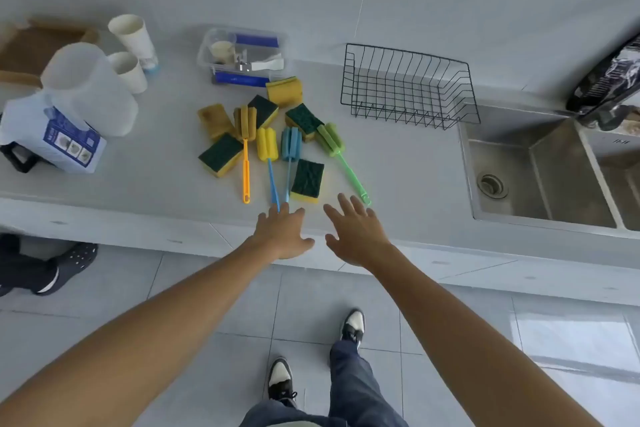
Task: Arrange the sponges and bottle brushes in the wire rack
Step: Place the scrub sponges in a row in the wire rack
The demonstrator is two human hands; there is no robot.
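Reaching with fingers spread and holding nothing, the left hand [282, 232] touches the blue brush handles [273, 184], which run near-to-far on the counter [398, 177]; the wire rack [408, 87] sits far right, nearer the right hand [356, 232].
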